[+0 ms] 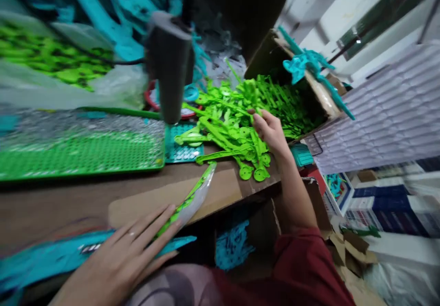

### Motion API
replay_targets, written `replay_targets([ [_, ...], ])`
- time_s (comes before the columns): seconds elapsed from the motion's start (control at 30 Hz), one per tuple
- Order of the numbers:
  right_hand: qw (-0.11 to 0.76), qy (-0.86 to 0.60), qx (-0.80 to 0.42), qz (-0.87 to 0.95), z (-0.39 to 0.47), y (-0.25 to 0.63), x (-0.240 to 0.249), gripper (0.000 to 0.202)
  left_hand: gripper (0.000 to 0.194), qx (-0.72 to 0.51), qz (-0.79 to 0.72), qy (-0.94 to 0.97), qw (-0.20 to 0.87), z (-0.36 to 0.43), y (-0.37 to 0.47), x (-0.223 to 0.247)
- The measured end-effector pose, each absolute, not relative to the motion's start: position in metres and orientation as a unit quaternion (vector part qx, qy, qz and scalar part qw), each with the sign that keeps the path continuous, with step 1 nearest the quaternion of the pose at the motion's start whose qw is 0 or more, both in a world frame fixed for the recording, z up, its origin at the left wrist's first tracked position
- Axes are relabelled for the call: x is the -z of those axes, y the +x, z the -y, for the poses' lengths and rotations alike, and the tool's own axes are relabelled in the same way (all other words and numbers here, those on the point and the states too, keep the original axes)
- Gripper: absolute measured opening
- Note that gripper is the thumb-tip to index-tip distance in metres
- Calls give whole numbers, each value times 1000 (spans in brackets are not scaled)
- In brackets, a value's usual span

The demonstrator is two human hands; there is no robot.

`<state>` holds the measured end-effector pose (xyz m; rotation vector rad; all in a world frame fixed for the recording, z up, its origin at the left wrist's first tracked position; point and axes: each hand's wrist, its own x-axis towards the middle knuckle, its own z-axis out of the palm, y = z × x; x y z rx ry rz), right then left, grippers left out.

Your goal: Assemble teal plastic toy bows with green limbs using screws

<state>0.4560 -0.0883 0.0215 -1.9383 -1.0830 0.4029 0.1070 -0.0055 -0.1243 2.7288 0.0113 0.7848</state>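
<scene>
My left hand [127, 246] lies flat with its fingers stretched out at the table's front edge. Its fingertips rest against a long green part with a clear plastic piece [197, 193], which slants over a strip of cardboard [225, 191]. Beneath and beside this hand is a long turquoise part [51, 255]. My right hand [270, 129] reaches to the right side of a heap of bright green plastic parts [220, 129]. Its fingers are curled together at the heap; whatever they pinch is too blurred to name.
A green perforated tray [82, 155] lies at the left beside a small turquoise tray [184, 152]. A dark grey upright object [168, 68] stands behind them. An open cardboard box [319, 95] holds green parts at the right. Turquoise parts [233, 246] lie below the table edge.
</scene>
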Motion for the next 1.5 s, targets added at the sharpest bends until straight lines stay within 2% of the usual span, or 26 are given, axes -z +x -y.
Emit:
replay_targets([
  [0.07,297,-741,-117,591,101,421,-13,43,55,-265,-21,956,124,11,104,116],
  [0.17,51,-628,-68,773,119,377,6,50,82,-272,-129,939,165,19,95,108],
  [0.23,-39,-554,-32,831,124,355,18,52,96,-285,-198,911,224,26,87,102],
  [0.27,-56,-526,-17,848,123,347,22,52,94,-289,-215,896,258,29,84,98],
  [0.33,-48,-488,9,872,118,332,27,46,70,-289,-222,875,319,36,81,88],
  [0.4,3,-458,33,888,112,320,26,40,42,-298,-224,855,360,42,83,79],
  [0.47,58,-448,40,891,108,307,25,46,30,-327,-255,829,375,47,90,73],
  [0.57,102,-503,4,858,112,290,24,62,34,-362,-303,801,369,56,101,74],
  [0.7,138,-581,-73,798,122,283,33,55,50,-351,-307,807,363,62,98,84],
  [0.93,135,-600,-205,761,112,301,59,63,68,-314,-235,891,229,31,62,103],
  [1.13,111,-577,-242,772,102,296,63,65,60,-290,-158,921,206,21,64,119],
  [1.5,113,-564,-288,766,97,297,65,70,35,-283,-149,915,245,12,64,133],
])
